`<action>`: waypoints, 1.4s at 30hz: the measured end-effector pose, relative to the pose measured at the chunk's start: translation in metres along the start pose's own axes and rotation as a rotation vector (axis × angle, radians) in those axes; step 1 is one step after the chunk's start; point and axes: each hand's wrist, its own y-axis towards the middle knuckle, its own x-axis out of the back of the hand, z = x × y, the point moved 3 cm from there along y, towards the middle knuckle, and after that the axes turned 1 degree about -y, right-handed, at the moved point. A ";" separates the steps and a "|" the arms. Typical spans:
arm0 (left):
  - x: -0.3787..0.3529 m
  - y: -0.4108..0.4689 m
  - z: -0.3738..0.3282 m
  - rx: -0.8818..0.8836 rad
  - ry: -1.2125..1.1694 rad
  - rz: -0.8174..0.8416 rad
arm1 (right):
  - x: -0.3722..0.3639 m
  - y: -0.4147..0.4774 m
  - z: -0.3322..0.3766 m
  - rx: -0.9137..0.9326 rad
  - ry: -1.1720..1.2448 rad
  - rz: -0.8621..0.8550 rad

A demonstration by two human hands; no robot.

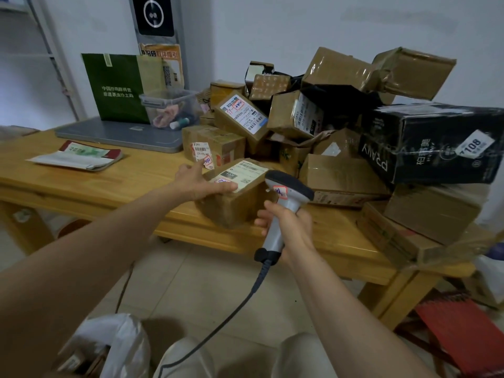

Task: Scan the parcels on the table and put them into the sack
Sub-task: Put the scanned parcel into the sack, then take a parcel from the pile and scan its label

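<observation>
One small brown parcel (234,211), centre of frame, sat at the near edge of the tabletop (122,181), label (245,173) upward. Left hand (201,182) lay flat on its top, fingers straight, steadying rather than clasping. Right hand (289,225) was wrapped round the grip of a corded scanner (289,185), head aimed at the label. Further parcels (341,118) were heaped at centre right. White sack (122,339) stood on the floor at lower left. Handling, as judged: taped cardboard, stiff, probably light. The tape looked slick, so the parcel is best taken across its short sides, thumb opposing fingers.
</observation>
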 end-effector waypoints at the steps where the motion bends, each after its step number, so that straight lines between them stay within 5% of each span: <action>1: -0.003 -0.005 0.003 0.012 -0.046 -0.007 | -0.001 0.001 0.001 0.009 -0.004 -0.003; 6: -0.017 -0.034 0.018 0.148 -0.582 -0.081 | -0.010 -0.002 0.000 0.031 -0.028 0.035; 9: -0.021 -0.056 0.029 0.315 -0.870 0.030 | -0.008 -0.005 -0.007 0.034 -0.053 0.023; 13: -0.019 -0.082 0.052 0.374 -0.962 0.250 | -0.010 -0.010 -0.015 0.000 -0.066 0.012; 17: 0.001 -0.092 0.074 0.251 -1.052 0.176 | -0.024 -0.016 -0.018 0.045 -0.185 0.029; 21: 0.031 -0.093 0.081 0.153 -1.022 -0.057 | -0.045 -0.028 -0.016 0.091 -0.265 0.081; 25: 0.051 -0.095 0.079 0.071 -0.729 -0.192 | -0.069 -0.046 -0.007 0.109 -0.264 0.277; 42: 0.065 -0.077 0.101 0.036 -0.573 -0.238 | -0.082 -0.060 -0.002 0.151 -0.301 0.323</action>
